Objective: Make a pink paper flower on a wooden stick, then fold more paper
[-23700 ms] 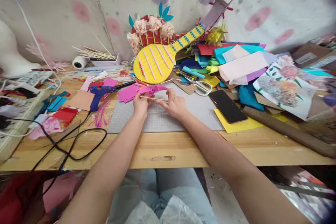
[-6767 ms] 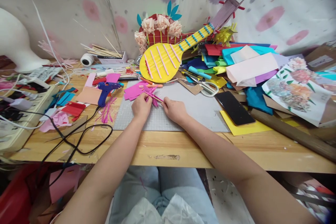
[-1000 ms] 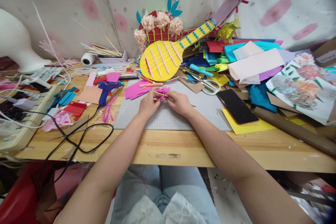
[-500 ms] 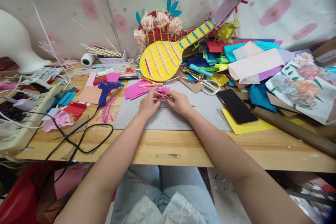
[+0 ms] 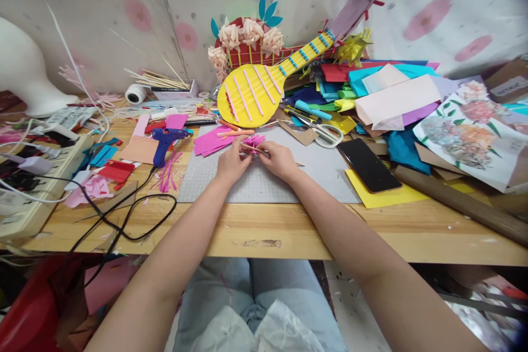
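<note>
My left hand (image 5: 234, 164) and my right hand (image 5: 279, 160) meet over the grey cutting mat (image 5: 322, 182), both with fingers closed. Between them is a crinkled bright pink paper piece (image 5: 257, 139), pinched by my left fingers. My right hand grips a thin wooden stick (image 5: 251, 148), which crosses in front of the paper; its other end shows past the right hand. The fingers partly hide where stick and paper touch. Flat pink paper strips (image 5: 211, 142) lie just beyond my left hand, with an orange stick-like piece (image 5: 235, 133) on them.
A blue glue gun (image 5: 165, 144) stands at the left, its black cord looping across the table. Behind the mat leans a yellow paper lute (image 5: 247, 102). White-handled scissors (image 5: 329, 135), a phone (image 5: 369, 166) and piled coloured paper (image 5: 396, 99) are on the right.
The whole view has shifted slightly left. Both hands keep nearly the same place and hold, with only small finger movement around the pink paper and stick.
</note>
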Motion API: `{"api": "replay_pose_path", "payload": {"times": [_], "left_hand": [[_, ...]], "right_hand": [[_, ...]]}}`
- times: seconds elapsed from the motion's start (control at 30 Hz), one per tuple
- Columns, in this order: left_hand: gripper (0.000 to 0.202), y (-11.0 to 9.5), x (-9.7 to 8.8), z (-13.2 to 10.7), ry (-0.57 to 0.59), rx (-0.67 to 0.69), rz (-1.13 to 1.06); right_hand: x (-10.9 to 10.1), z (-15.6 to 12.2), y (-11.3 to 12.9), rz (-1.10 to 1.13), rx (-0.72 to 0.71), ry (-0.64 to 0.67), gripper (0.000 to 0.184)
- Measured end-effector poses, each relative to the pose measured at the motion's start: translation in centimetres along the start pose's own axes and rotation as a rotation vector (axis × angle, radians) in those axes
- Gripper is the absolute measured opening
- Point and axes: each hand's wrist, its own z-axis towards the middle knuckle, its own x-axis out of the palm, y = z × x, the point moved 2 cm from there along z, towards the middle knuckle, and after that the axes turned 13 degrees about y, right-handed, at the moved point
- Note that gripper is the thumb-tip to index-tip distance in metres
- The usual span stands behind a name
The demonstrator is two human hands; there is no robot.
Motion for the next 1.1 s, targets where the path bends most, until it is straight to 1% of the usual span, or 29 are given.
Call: {"api": "replay_pose_path", "payload": {"times": [0.3, 0.5, 0.63, 0.73, 0.87, 1.03, 1.1], "left_hand": [[0.046, 0.08, -0.15, -0.01, 0.021, 0.026, 0.052], [0.047, 0.15, -0.08, 0.03, -0.014, 0.016, 0.122], [0.05, -0.15, 0.08, -0.04, -0.073, 0.002, 0.185], [0.054, -0.33, 0.24, -0.1, -0.111, 0.052, 0.171], [0.054, -0.23, 0.39, -0.07, -0.116, 0.149, 0.105], [0.047, 0.06, 0.45, -0.04, -0.126, 0.092, 0.168], [0.045, -0.02, 0.45, -0.08, -0.123, 0.095, 0.181]], "right_hand": [[0.1, 0.03, -0.09, -0.003, -0.013, -0.005, 0.02], [0.15, 0.04, -0.09, -0.003, -0.02, -0.013, 0.019], [0.02, -0.08, 0.23, -0.004, -0.053, -0.036, 0.02], [-0.09, -0.14, 0.47, -0.008, -0.071, -0.037, 0.02], [-0.12, -0.15, 0.55, -0.021, -0.072, -0.018, 0.02], [-0.07, -0.07, 0.24, -0.015, -0.042, -0.03, 0.019], [-0.15, -0.06, 0.1, 0.019, -0.018, -0.048, 0.017]]}}
